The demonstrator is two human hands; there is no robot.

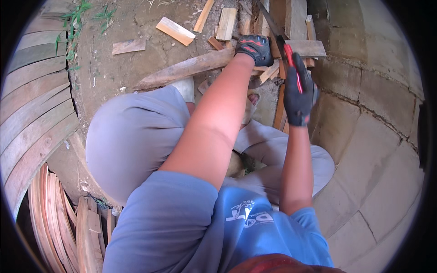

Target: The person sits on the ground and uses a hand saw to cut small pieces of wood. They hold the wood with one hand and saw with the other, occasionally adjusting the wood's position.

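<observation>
Head view: right hand (pixel 299 93) clamped on the red-handled saw (pixel 288 51); beyond, the left hand (pixel 255 48) meets the right end of the long wood (pixel 191 68), near the left edge of the paving (pixel 378 84), grip unclear. If loose offcuts (pixel 270 72) shift, the saw could skip into that hand.

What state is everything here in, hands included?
Saw: held, blade exposed; whether it is cutting is unclear.
Right hand: gloved, closed on the saw.
Long plank: lying aslant.
Left hand: gloved, at the long plank's end; grip unclear.
Short wood pieces: loose, scattered.
Grass: green, growing.
</observation>
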